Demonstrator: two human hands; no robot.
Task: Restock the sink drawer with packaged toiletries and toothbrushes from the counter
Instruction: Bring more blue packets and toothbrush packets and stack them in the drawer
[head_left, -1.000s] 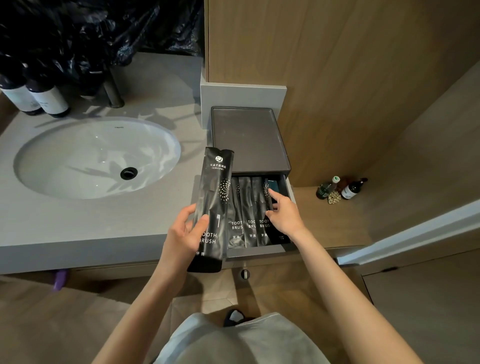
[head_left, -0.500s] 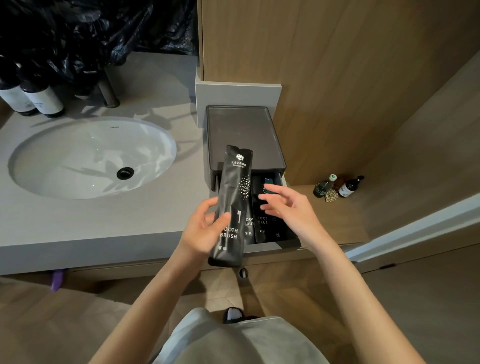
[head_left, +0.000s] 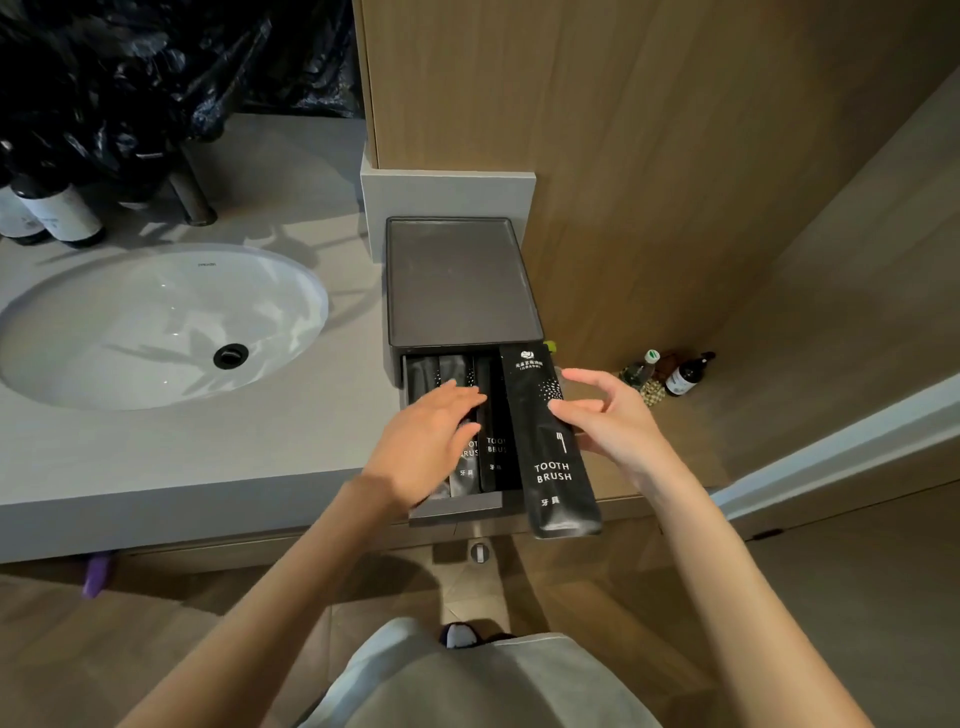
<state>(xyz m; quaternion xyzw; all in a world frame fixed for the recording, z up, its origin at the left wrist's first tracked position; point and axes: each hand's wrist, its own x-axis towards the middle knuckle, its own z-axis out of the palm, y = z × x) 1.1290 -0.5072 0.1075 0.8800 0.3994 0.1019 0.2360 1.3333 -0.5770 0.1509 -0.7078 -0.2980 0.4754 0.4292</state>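
The right hand (head_left: 605, 423) pinches a long black toothbrush packet (head_left: 553, 447) between thumb and fingers, white "TOOTH BRUSH" lettering and a small brush mark facing up, its near end hanging past the front of the open dark drawer (head_left: 457, 506). Just left of those fingers, the left hand (head_left: 423, 444) lies flat with fingers spread, gripping nothing, over similar black packets (head_left: 496, 447) lying side by side inside the drawer. The drawer's box sits on the grey counter (head_left: 208, 452) beside the white sink (head_left: 156, 322).
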